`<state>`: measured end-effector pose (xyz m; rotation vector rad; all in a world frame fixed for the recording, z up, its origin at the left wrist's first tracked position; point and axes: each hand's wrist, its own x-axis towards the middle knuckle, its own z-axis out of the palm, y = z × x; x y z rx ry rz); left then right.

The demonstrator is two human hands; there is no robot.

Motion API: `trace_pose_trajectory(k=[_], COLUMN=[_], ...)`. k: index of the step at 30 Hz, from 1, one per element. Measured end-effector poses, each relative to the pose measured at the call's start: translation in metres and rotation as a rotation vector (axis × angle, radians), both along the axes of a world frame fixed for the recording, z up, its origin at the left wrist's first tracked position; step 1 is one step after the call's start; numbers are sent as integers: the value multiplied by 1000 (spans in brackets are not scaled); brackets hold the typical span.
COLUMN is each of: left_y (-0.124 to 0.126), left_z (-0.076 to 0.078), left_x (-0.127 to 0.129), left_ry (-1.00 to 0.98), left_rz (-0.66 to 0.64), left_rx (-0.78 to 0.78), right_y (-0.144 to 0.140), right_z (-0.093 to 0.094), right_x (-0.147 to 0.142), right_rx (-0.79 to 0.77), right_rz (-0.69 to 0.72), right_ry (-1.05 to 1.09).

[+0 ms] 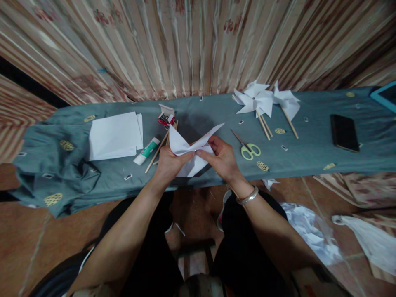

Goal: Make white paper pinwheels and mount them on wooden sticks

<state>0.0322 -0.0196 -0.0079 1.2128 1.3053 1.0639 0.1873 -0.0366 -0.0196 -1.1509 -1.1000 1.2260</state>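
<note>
A white paper pinwheel (194, 167) is held between my two hands above the cloth-covered table, its pointed blades folded toward the middle. My left hand (168, 164) grips its left side, thumb at the centre. From the right, my right hand (223, 159) pinches it, thumb also at the centre, where a small dark spot shows. Wooden sticks (156, 153) lie beside my left hand, partly hidden by it. Close by are a glue stick (147, 151) and an opened small red box (166, 119) of tiny metal pieces. Green-handled scissors (248, 148) rest right of my right hand.
White paper sheets (114, 136) are stacked at the left. Several finished pinwheels (256, 99) on sticks lie at the back right. A black phone (344, 132) sits farther right, near a blue-edged object (385, 97). A bag of paper scraps (309, 231) is on the floor.
</note>
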Motion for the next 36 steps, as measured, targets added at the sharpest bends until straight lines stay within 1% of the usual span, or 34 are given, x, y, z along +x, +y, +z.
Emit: trace_pose_trajectory(k=[4, 8, 11, 13, 16, 18, 20, 22, 23, 25, 26, 27, 29, 31, 33, 36], left_y=[-1, 0, -1, -1, -1, 1, 4, 7, 9, 14, 17, 20, 25, 30, 35, 41], left_z=[2, 1, -1, -1, 5, 11, 17, 18, 16, 8, 3, -3, -13, -21, -26, -28], left_x=[-1, -3, -5, -7, -13, -22, -33, -45, -49, -55, -56, -55, -48, -35, -21, -2], left_ry=[-40, -12, -4, -18, -68, -108, -140, -153, -137, -18, 76, 174, 346, 490, 622, 799], left_rz=[-20, -17, -16, -36, -95, -115, -111, -95, -75, -36, -29, -52, -139, -247, -319, -380], left_rx=[1, 37, 35, 24, 12, 25, 52, 66, 71, 101, 148, 216, 345, 417, 465, 501], right_y=[-1, -3, -4, -6, -11, -18, -26, -36, -41, -49, -53, -56, -60, -62, -63, -64], right_z=[0, 3, 5, 6, 10, 15, 22, 28, 30, 34, 36, 37, 40, 42, 44, 46], right_x=[-1, -2, -2, -1, 2, 6, 12, 18, 21, 25, 25, 26, 25, 24, 22, 20], right_rx=[8, 24, 45, 56, 105, 174, 269, 433, 551, 744, 807, 847, 877, 885, 877, 851], right_rz=[14, -5, -16, -36, -93, -153, -216, -219, -201, -167, -148, -140, -128, -123, -112, -112], right_ry=[2, -34, -99, -159, -271, -393, -584, -777, -851, -940, -964, -982, -1009, -1022, -1025, -1025])
